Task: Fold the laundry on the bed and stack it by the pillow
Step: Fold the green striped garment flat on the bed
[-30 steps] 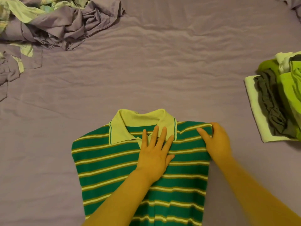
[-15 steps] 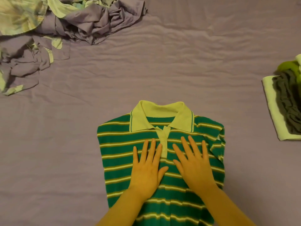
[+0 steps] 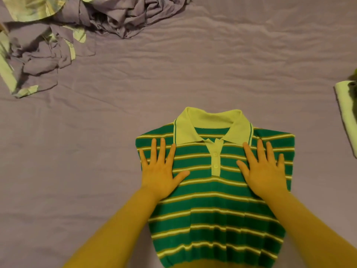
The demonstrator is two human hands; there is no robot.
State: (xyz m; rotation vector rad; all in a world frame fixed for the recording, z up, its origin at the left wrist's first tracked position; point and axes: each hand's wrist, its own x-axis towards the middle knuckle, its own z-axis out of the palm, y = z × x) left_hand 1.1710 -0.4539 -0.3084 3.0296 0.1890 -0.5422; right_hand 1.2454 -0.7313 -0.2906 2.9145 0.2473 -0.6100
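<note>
A green striped polo [image 3: 216,206] lies face up on the bed [image 3: 173,89], at about 5 o'clock in the view, collar pointing to 12 o'clock. Its sleeves are tucked out of sight, so the body shows as a neat upright block with straight side edges. The pale collar [image 3: 210,125] lies flat, and the buttoned placket [image 3: 216,159] runs down from it toward 6 o'clock.

Both hands lie flat on the chest of the polo, palms down, fingers straight and spread, gripping nothing. The left hand [image 3: 161,172] sits at 9 o'clock of the placket, its outer fingers at the polo's left edge and its thumb pointing toward the placket. The right hand [image 3: 264,171] sits at 3 o'clock of the placket, just inside the right edge, fingertips near the collar's point. Both bare forearms reach in from 6 o'clock.

A crumpled heap of laundry [image 3: 63,31], purple and pale green, lies at 10 to 11 o'clock, well apart from the polo. At 3 o'clock, cut off by the frame edge, is a pale folded stack [image 3: 347,111] with something dark on top.
</note>
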